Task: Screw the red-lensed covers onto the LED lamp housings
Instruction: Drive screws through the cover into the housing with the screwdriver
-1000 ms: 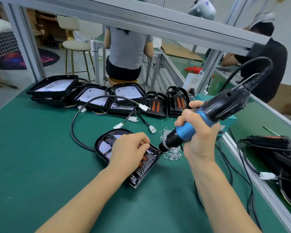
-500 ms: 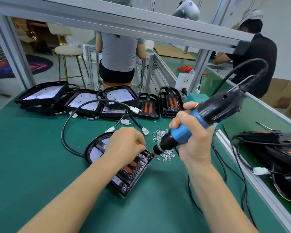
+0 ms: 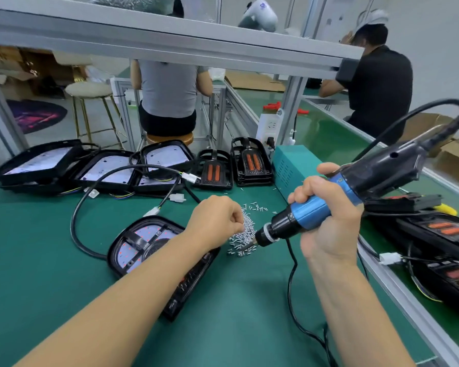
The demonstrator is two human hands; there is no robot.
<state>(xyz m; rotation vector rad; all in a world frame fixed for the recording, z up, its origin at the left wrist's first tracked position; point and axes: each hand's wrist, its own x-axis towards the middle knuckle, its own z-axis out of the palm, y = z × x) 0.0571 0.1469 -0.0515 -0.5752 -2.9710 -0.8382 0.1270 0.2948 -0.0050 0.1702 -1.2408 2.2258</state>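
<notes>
Bare green mat (image 3: 37,260) lies open at lower left. A black cable (image 3: 76,221) loops at centre left; lamp housings (image 3: 104,170) line the back, a teal box (image 3: 289,165) blocks centre right.

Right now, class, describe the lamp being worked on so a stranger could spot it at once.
On the green bench, find the left hand at the screw pile. Under that forearm lies the lamp housing. Unlike the back-row housings, it lies alone with its cover on.

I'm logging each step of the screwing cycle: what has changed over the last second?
The left hand left the lamp housing and moved right to the screw pile, fingers curled there. The electric screwdriver tip swung off the cover to the pile. The right hand still grips it; the housing stays put.
</notes>
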